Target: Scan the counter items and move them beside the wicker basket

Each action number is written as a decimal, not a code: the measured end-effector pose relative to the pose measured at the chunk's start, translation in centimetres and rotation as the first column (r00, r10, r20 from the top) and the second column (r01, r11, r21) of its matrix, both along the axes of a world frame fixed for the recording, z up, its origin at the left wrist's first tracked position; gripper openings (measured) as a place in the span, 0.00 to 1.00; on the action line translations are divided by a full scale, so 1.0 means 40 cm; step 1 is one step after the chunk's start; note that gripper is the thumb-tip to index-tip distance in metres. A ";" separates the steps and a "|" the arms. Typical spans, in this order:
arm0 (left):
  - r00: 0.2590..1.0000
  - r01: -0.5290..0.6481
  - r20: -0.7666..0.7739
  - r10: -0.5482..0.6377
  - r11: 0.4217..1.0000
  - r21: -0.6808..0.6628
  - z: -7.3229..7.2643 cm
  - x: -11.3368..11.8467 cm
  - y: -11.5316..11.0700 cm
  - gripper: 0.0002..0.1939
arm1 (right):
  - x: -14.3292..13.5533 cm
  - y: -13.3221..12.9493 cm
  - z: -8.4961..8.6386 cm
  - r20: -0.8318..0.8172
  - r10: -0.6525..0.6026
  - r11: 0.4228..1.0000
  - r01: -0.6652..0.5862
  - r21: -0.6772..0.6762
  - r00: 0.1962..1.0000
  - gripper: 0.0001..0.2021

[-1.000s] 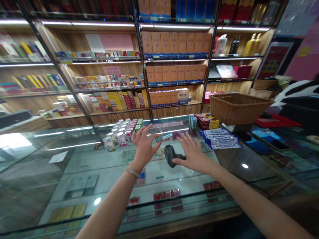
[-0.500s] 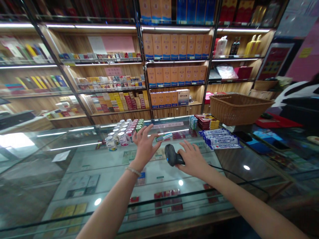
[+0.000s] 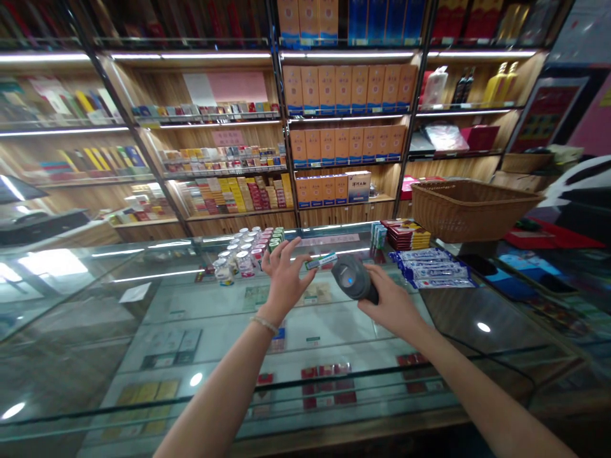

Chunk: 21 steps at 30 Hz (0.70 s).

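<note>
The small slim pack (image 3: 321, 261) is pinched at the fingertips of my left hand (image 3: 285, 273), above the glass counter (image 3: 222, 324); the scanner (image 3: 352, 278), gripped in my right hand (image 3: 392, 304), is just beside it. Both are already in hand, neither set down yet. Small tubs (image 3: 245, 262), blue packets (image 3: 432, 270) and a wicker basket (image 3: 472, 219) line the far side, with lit shelves (image 3: 155, 79) behind

Both forearms (image 3: 224, 381) reach in, left hand (image 3: 285, 280) pinching between thumb (image 3: 308, 278) and forefinger (image 3: 299, 261), right hand (image 3: 394, 306) curled in a grip!
</note>
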<state>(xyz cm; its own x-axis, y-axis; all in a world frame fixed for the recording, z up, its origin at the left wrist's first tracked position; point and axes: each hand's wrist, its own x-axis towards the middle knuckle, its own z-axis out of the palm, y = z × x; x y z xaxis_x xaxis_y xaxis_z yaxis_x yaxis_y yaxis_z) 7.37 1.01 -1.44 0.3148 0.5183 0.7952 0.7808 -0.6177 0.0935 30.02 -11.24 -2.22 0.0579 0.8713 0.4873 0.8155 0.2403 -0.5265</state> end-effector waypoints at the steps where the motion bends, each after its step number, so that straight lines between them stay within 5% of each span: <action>1: 1.000 -0.001 -0.004 0.001 1.000 0.003 -0.001 0.000 0.000 0.08 | 0.004 -0.006 0.004 -0.021 0.003 1.000 -0.002 0.016 1.000 0.23; 21: 0.999 0.012 -0.043 -0.010 0.999 0.049 -0.002 -0.004 -0.003 0.07 | -0.003 -0.020 0.000 -0.015 -0.057 0.998 0.056 -0.029 0.998 0.19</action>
